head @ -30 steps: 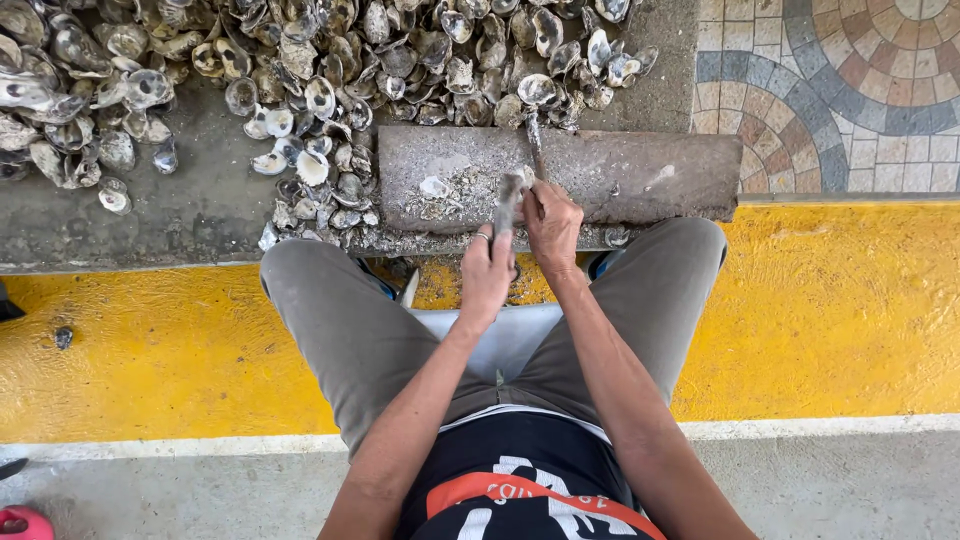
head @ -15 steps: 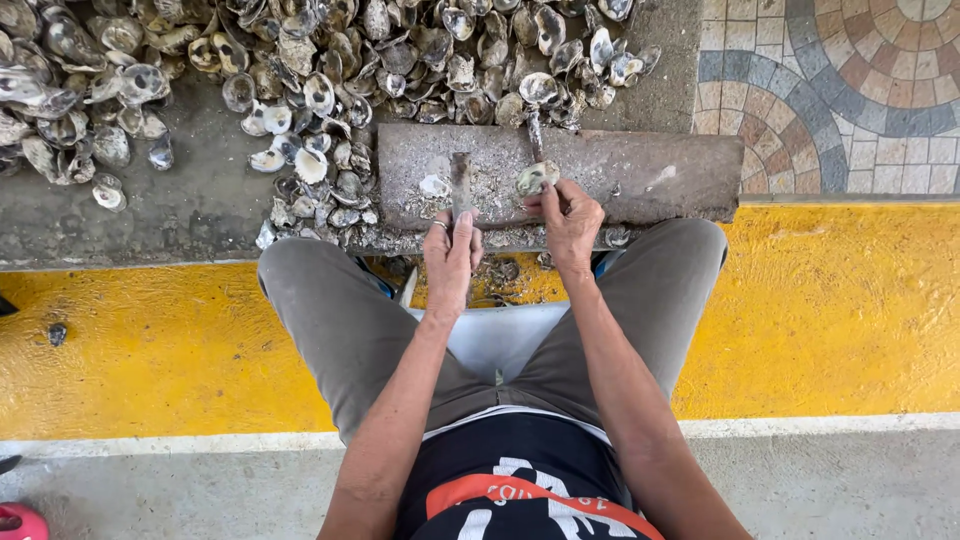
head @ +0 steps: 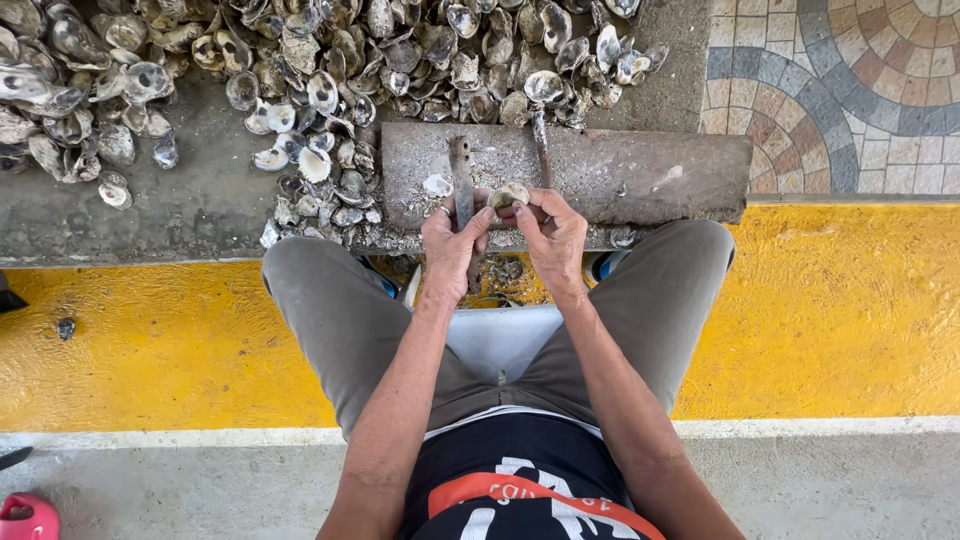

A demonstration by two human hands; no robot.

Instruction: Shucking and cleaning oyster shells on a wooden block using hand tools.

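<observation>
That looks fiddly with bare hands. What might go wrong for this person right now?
The left hand grips a metal tool right beside the right hand, which pinches a small oyster. A slip might drive the tool into the bare fingers. The shell's rough edge could also cut the skin. The oyster is held over the edge of the block, so it may drop between the knees.

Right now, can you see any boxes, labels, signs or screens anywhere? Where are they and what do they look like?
No boxes, signs or screens show.
Shirt print: bottom middle, on the person's black shirt; an orange curved band with white shapes, partly cut off.
Nearby, the left hand grips a dark metal tool and the right hand holds a pale oyster shell over a grey slab.
</observation>
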